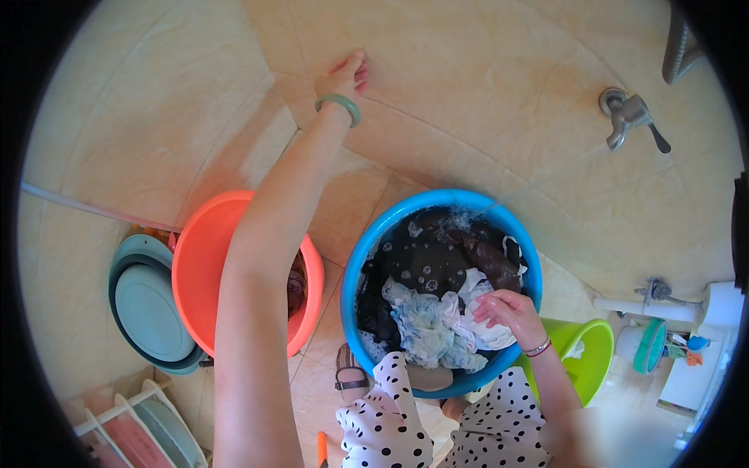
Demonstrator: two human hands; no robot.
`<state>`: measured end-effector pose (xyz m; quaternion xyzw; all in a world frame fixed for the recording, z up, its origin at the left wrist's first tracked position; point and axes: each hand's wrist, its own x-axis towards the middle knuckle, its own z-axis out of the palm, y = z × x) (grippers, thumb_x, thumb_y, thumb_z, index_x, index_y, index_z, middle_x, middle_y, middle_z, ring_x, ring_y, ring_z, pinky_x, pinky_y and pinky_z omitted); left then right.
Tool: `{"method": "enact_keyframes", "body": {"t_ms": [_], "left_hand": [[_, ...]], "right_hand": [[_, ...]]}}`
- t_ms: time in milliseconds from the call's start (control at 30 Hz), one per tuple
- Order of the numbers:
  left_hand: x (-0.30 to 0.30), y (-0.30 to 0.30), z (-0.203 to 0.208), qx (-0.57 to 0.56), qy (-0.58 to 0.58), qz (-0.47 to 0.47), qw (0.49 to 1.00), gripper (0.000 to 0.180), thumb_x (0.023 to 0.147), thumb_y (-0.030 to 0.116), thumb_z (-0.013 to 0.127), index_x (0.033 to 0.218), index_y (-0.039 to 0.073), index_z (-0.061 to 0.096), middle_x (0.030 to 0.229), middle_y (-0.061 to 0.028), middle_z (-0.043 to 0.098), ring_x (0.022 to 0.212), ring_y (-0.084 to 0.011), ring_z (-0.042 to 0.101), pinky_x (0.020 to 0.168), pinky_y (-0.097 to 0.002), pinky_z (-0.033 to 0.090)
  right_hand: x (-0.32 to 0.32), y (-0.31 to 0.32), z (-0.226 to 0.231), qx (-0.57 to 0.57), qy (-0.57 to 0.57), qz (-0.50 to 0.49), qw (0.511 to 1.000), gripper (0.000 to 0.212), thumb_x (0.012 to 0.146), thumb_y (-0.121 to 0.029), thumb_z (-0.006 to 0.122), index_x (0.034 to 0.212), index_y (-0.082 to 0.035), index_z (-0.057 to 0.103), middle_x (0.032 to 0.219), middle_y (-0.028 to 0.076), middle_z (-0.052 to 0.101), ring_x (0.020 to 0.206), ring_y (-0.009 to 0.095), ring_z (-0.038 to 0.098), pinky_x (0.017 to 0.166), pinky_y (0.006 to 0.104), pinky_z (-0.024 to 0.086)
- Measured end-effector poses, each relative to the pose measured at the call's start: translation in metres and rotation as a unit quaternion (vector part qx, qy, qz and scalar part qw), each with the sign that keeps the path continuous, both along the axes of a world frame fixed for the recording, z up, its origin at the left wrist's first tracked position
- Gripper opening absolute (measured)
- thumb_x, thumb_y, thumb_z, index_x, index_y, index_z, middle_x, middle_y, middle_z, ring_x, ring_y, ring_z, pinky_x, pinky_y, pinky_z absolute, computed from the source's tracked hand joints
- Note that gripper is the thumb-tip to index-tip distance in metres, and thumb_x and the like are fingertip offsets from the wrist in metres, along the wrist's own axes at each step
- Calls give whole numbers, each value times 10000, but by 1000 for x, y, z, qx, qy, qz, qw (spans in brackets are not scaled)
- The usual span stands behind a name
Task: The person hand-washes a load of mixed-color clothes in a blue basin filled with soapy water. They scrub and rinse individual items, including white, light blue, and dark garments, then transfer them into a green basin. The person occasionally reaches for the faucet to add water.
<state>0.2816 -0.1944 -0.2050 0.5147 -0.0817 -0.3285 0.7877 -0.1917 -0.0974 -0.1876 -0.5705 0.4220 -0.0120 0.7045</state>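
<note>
- The right hand (511, 312) sits at the near right edge of the blue basin (367, 257), its fingers curled down and pinching a fold of the white cloth (488, 327); the grip looks light, at the fingertips rather than a full fist.
- The left hand (343, 78) is far beyond the basin, pressed flat against the beige tiled wall (468, 70), fingers spread loosely and holding nothing; a green bangle (339, 105) rings its wrist.
- Judging by how things lie, the washing looks to be in the middle: the laundry is wet and soaking in dark, bubbly water, yet nothing appears wrung out or set aside as finished.
- Inside the basin, a pale blue mottled garment (425, 331) lies bunched toward the near side beside the white cloth, and a dark brown garment (488, 257) lies toward the far right rim.
- To the left of the basin stands an orange basin (203, 265), tilted, with a dark item partly hidden inside behind the left forearm; whether that item is washed cannot be told.
- Farther left of the blue basin, a teal basin (148, 304) leans on edge against the orange one.
- To the right of the blue basin, just behind the right wrist, is a lime-green bucket (585, 343).
- On the wall above and right of the blue basin is a metal tap (628, 117).
- On the near side of the blue basin, a white polka-dot garment (390, 425) covers the person's knees.
</note>
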Motion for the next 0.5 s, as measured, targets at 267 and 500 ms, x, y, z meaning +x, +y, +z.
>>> {"method": "enact_keyframes", "body": {"t_ms": [267,500], "left_hand": [[-3,2,4,21,-24,-24,999,323,789,327,806,986,124,650,914,-38,676,799,-176,645,718,-337,555],[-13,-5,-17,-39,17,-10,999,223,832,236,770,954,86,659,859,-43,686,729,-159,644,665,-348,566]], "right_hand": [[-1,0,-3,3,0,8,1000,256,993,-179,509,1140,7,605,987,96,692,905,177,678,726,255,515],[8,4,-7,20,-6,28,999,260,994,-182,509,1156,-2,604,1011,91,689,944,171,670,746,259,517]]}}
